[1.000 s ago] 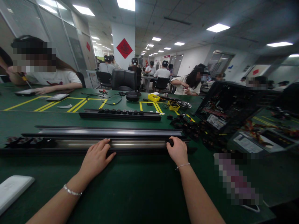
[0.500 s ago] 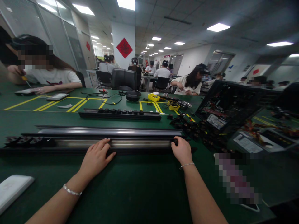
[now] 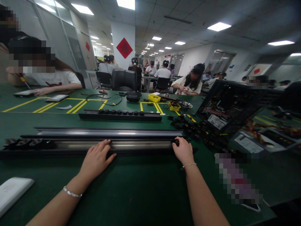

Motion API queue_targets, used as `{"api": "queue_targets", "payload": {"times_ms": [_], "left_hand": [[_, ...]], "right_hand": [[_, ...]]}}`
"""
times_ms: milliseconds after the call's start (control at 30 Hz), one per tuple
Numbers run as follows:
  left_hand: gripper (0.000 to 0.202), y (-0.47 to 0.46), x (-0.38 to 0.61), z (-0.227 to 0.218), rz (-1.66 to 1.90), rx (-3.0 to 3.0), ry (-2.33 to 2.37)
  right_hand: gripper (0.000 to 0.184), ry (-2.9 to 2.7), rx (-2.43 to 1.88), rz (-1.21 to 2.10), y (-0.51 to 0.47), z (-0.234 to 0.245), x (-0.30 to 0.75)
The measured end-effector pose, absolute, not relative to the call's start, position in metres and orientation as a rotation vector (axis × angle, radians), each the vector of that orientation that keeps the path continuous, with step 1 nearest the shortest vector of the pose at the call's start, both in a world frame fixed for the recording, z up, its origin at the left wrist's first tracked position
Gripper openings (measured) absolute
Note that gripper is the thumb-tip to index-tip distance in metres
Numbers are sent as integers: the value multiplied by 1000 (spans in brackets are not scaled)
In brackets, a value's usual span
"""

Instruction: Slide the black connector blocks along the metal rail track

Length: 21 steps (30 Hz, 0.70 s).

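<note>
A long black channel rail (image 3: 141,153) with a shiny inner trough lies across the table in front of me. My left hand (image 3: 97,153) grips it near the middle, fingers over the trough and thumb at the near side. Toward its right end, my right hand (image 3: 183,150) pinches a small round black part (image 3: 176,142) at the trough; the fingers hide much of it. Several black parts (image 3: 25,143) sit in the rail's left end. Just behind it lies a second rail (image 3: 108,133). Farther back, a shorter rail (image 3: 119,117) carries a row of black round parts.
To the right are a pile of small black parts (image 3: 192,128), an opened computer case (image 3: 225,105) and a power supply unit (image 3: 250,142). A blurred-out phone-like object (image 3: 237,179) lies near right; a white object (image 3: 15,191) near left. Yellow trays (image 3: 154,98) and co-workers are beyond.
Both hands keep their places on the rail and the small black part. The view has shifted very slightly. Across the table, the co-worker at right has turned their head.
</note>
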<state>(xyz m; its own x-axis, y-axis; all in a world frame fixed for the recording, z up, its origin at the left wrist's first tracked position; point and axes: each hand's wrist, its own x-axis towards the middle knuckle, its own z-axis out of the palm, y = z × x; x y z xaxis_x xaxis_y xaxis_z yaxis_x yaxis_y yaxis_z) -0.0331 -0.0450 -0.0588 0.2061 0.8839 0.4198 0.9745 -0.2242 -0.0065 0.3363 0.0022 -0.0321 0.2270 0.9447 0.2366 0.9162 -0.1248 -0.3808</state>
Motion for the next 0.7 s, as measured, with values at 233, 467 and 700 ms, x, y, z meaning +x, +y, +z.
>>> {"api": "queue_targets", "payload": {"times_ms": [233, 467, 700], "left_hand": [[35, -46, -32, -58, -466, -2209, -1747], [34, -46, -32, -58, -437, -2192, -1740], [35, -46, -32, -57, -454, -2206, -1751]], "right_hand": [[31, -1694, -2062, 94, 3, -31, 338], [33, -1692, -2066, 84, 4, -30, 341], [33, -1696, -2072, 82, 5, -32, 344]]}}
